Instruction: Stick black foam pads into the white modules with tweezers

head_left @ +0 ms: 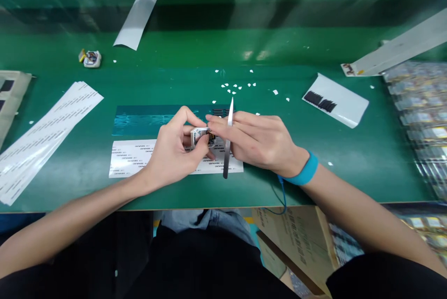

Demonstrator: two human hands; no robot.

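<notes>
My left hand [179,147] is closed round a small white electronic device [199,135], whose open side shows parts inside. My right hand [260,140] has its fingertips against the device's right edge. Metal tweezers [227,150] are tucked between the fingers of that hand, one pointed end up and the other end down. Under my hands lie a white printed label sheet [131,157] and a teal film strip [139,119] with dark strips at its right end. A blue wristband [307,168] with a cord is on my right wrist.
Several white bits [234,87] are scattered beyond my hands. Another small device [92,58] stands at the back left. Printed sheets [52,136] lie left. A white sheet with black strips [344,108] lies right, near a tray of parts [422,117]. Below is a cardboard box [296,238].
</notes>
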